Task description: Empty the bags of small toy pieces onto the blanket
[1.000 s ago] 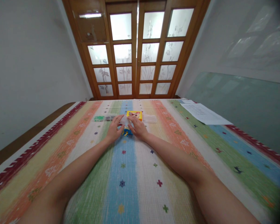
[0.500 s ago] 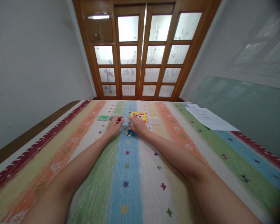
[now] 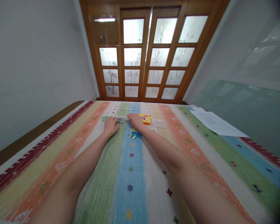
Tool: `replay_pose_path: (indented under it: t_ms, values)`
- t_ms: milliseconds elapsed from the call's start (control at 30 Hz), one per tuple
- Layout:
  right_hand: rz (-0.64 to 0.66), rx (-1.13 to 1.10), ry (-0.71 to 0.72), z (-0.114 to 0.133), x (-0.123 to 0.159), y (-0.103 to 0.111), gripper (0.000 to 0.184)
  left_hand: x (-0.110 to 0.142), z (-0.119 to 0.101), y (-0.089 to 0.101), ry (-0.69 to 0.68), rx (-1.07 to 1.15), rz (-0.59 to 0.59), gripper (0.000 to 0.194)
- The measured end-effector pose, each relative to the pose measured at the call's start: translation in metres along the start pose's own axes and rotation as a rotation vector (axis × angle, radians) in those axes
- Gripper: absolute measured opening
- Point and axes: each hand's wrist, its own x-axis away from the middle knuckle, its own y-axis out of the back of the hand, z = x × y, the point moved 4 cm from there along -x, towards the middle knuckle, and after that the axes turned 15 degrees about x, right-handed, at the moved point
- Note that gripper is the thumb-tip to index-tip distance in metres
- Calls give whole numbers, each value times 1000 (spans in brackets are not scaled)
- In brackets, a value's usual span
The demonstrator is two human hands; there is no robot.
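My left hand (image 3: 110, 125) rests with spread fingers on a clear plastic box (image 3: 121, 120) holding small green pieces (image 3: 104, 118) and grey ones. My right hand (image 3: 135, 121) is at the right end of this box, its fingers bent and held close together. Whatever they may grip is too small to make out. Just below the right hand lies a loose heap of small blue and yellow pieces (image 3: 134, 133). A yellow box (image 3: 145, 119) with red print sits behind and right of that hand, which partly covers it.
Right of the yellow box lies another clear plastic box (image 3: 158, 123). White printed sheets (image 3: 216, 123) lie at the right on the striped tablecloth (image 3: 130, 177). Beyond the table's far edge stand wooden doors (image 3: 144, 71) with glass panes.
My left hand has moved away from the right one and spread its fingers over the clear box. More of the blue and yellow heap shows. The whole view has shifted slightly.
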Motion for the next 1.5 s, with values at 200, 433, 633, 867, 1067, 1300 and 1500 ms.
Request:
replay_pose_path:
  t_ms: [200, 433, 633, 867, 1067, 1300, 1500]
  values:
    - [-25, 15, 49, 4, 5, -6, 27, -3, 3, 8, 3, 40, -29, 49]
    - [-70, -146, 32, -13, 13, 3, 31, -7, 17, 6, -52, 100, 48, 49]
    - [-167, -261, 195, -12, 48, 12, 30, -3, 2, 17, -181, 225, -19, 48]
    - [-313, -366, 197, -17, 90, 34, 37, 7, -50, 28, -324, 427, -52, 54]
    - [-350, -397, 99, -29, 103, 45, 29, 18, -82, 12, -352, 523, 19, 64]
    - [-254, -306, 127, -20, 104, 44, 44, 25, -93, 0, -233, 620, -65, 71]
    - [-160, -234, 103, -14, 103, 44, 44, 25, -90, -7, -81, 761, -101, 63]
